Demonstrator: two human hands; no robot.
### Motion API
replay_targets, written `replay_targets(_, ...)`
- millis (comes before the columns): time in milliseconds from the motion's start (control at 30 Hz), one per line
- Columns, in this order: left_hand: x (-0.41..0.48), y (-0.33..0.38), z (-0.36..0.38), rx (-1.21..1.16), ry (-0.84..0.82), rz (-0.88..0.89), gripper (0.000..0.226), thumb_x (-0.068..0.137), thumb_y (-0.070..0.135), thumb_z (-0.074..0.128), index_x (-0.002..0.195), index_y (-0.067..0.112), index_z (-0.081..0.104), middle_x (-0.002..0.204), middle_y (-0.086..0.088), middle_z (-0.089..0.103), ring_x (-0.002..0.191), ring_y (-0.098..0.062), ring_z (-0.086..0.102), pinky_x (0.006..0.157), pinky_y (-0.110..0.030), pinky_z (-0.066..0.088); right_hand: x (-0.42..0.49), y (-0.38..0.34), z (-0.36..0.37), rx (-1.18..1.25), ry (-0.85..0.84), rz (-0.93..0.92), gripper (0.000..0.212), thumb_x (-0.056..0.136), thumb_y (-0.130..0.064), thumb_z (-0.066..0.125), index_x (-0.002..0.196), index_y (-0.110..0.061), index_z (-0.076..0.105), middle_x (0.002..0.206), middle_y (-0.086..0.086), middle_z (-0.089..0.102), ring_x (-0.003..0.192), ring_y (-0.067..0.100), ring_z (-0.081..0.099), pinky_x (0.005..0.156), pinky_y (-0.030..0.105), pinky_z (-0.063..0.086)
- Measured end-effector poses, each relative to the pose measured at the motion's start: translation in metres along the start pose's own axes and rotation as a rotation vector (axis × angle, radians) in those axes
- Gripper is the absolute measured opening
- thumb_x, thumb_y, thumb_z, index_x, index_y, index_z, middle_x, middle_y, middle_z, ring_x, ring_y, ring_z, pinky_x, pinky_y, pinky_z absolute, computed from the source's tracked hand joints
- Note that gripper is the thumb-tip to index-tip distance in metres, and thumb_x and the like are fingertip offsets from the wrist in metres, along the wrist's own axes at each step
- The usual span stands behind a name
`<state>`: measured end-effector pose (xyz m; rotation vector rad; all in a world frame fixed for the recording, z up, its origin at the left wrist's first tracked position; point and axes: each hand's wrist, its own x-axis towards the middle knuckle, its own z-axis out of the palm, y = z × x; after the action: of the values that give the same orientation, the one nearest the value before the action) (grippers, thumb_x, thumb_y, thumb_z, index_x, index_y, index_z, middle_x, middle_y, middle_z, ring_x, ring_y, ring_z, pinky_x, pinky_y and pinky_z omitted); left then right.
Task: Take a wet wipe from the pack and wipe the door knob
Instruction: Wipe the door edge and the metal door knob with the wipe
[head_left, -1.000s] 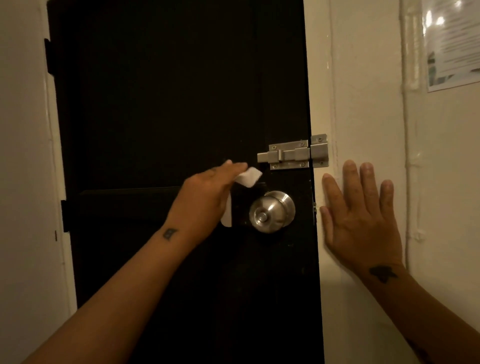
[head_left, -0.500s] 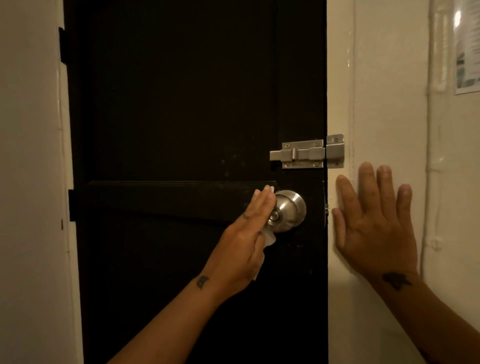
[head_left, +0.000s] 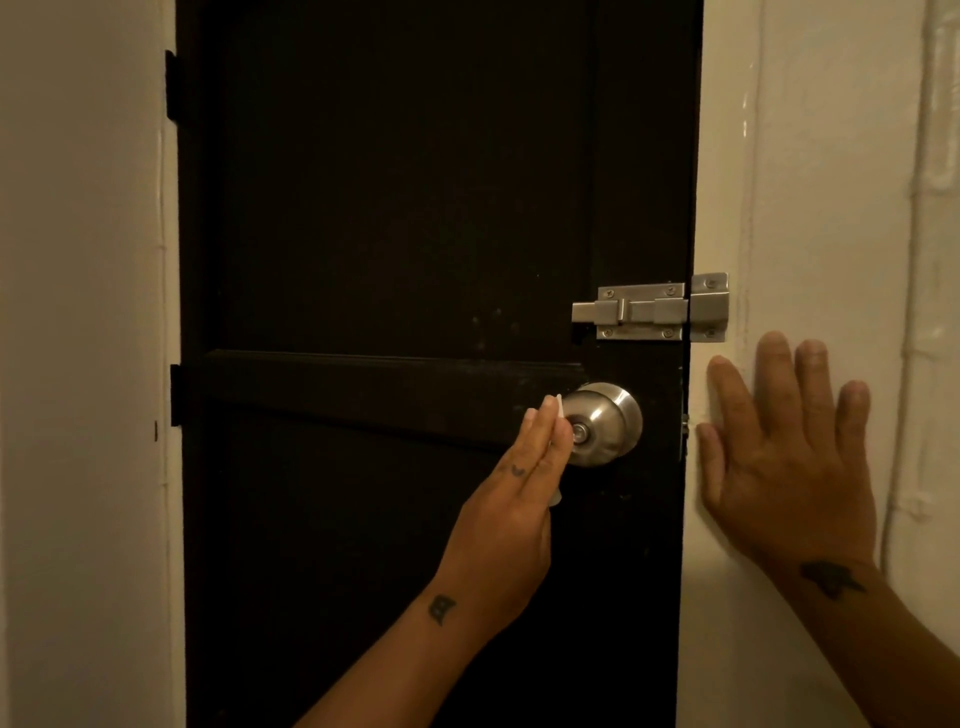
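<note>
Wipe upright, pinched by left hand against knob, right hand spread on wall.

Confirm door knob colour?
Silver, brushed metal door knob; head view shows it best.

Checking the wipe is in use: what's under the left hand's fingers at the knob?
A white wipe peeks out above and below the left hand, pressed against the door knob. Most of the wipe is hidden.

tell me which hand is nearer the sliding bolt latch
Right. The right hand lies flat on the wall just below and right of the bolt latch. The left hand is lower down, at the door knob, pressing the wipe.
</note>
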<state>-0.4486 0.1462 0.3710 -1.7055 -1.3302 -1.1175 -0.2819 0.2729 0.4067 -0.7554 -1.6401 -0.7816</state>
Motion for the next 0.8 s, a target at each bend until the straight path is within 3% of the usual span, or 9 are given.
replay_targets(100, -0.002, 0.002, 0.002, 0.077, 0.039, 0.015, 0.047, 0.090, 0.007, 0.027, 0.136, 0.006, 0.019, 0.147, -0.005, 0.022, 0.138, -0.015, 0.015, 0.112, -0.014, 0.014, 0.000, 0.000, 0.000, -0.006, 0.004, -0.001, 0.056, 0.088, -0.034, 0.029, 0.137, -0.006, 0.034, 0.145, 0.029, 0.027, 0.135, 0.044, 0.015, 0.108, 0.057, 0.010)
replay_targets(167, -0.003, 0.003, 0.002, 0.105, 0.059, 0.018, 0.039, 0.097, 0.013, 0.020, 0.135, 0.006, 0.023, 0.145, -0.007, 0.027, 0.138, -0.016, 0.018, 0.112, -0.017, 0.017, 0.000, 0.001, 0.000, -0.013, 0.008, -0.005, 0.056, 0.089, -0.034, 0.029, 0.137, -0.006, 0.034, 0.145, 0.029, 0.027, 0.135, 0.044, 0.015, 0.108, 0.056, 0.009)
replay_targets(267, -0.005, 0.008, 0.001, 0.118, 0.051, 0.003, 0.045, 0.099, 0.028, 0.005, 0.134, 0.007, 0.025, 0.143, -0.008, 0.031, 0.137, -0.017, 0.020, 0.112, -0.017, 0.016, 0.000, 0.001, 0.001, -0.021, 0.016, -0.012, 0.056, 0.088, -0.034, 0.029, 0.137, -0.006, 0.034, 0.144, 0.029, 0.027, 0.135, 0.044, 0.015, 0.108, 0.055, 0.008)
replay_targets(367, -0.006, 0.013, 0.000, 0.163, 0.055, -0.007, 0.046, 0.100, 0.027, 0.003, 0.132, 0.006, 0.029, 0.141, -0.008, 0.034, 0.134, -0.017, 0.026, 0.111, -0.016, 0.019, 0.000, 0.001, 0.002, -0.025, 0.028, -0.011, 0.056, 0.089, -0.033, 0.030, 0.137, -0.006, 0.035, 0.145, 0.029, 0.028, 0.135, 0.043, 0.014, 0.108, 0.054, 0.006)
replay_targets(467, -0.009, 0.014, 0.001, 0.227, 0.067, 0.022, 0.036, 0.096, 0.015, 0.025, 0.129, 0.007, 0.039, 0.138, -0.006, 0.037, 0.131, -0.017, 0.032, 0.106, -0.022, 0.030, 0.000, 0.001, 0.003, -0.031, 0.033, -0.010, 0.055, 0.089, -0.033, 0.030, 0.137, -0.006, 0.035, 0.145, 0.028, 0.027, 0.135, 0.042, 0.013, 0.109, 0.053, 0.005)
replay_targets(567, -0.010, 0.017, -0.001, 0.221, 0.054, 0.041, 0.042, 0.082, 0.010, 0.036, 0.124, 0.008, 0.044, 0.133, -0.006, 0.044, 0.127, -0.016, 0.037, 0.104, -0.024, 0.032, 0.000, 0.001, 0.002, -0.028, 0.025, -0.009, 0.056, 0.089, -0.034, 0.029, 0.137, -0.006, 0.034, 0.145, 0.028, 0.027, 0.135, 0.043, 0.014, 0.109, 0.053, 0.005)
replay_targets(633, -0.011, 0.018, -0.004, 0.163, 0.044, 0.044, 0.041, 0.082, 0.007, 0.036, 0.122, 0.007, 0.046, 0.131, -0.006, 0.048, 0.126, -0.014, 0.038, 0.106, -0.016, 0.027, 0.000, 0.001, 0.002, -0.023, 0.015, -0.005, 0.056, 0.088, -0.034, 0.029, 0.137, -0.006, 0.034, 0.145, 0.028, 0.027, 0.135, 0.043, 0.014, 0.108, 0.054, 0.007)
replay_targets(700, -0.011, 0.019, -0.008, -0.038, 0.027, 0.026, 0.041, 0.084, 0.005, 0.036, 0.125, 0.006, 0.042, 0.132, -0.003, 0.045, 0.131, -0.008, 0.032, 0.107, -0.009, 0.019, 0.000, 0.001, 0.001, -0.020, 0.007, 0.000, 0.056, 0.088, -0.034, 0.029, 0.137, -0.007, 0.034, 0.145, 0.028, 0.026, 0.135, 0.042, 0.014, 0.108, 0.056, 0.008)
replay_targets(800, -0.006, 0.020, -0.020, -0.305, 0.079, -0.042, 0.043, 0.083, 0.001, 0.034, 0.126, 0.006, 0.040, 0.130, 0.002, 0.047, 0.129, 0.001, 0.035, 0.104, -0.009, 0.027, -0.001, 0.001, 0.001, -0.025, 0.003, -0.003, 0.056, 0.088, -0.034, 0.029, 0.137, -0.007, 0.035, 0.145, 0.028, 0.027, 0.135, 0.042, 0.014, 0.108, 0.057, 0.010)
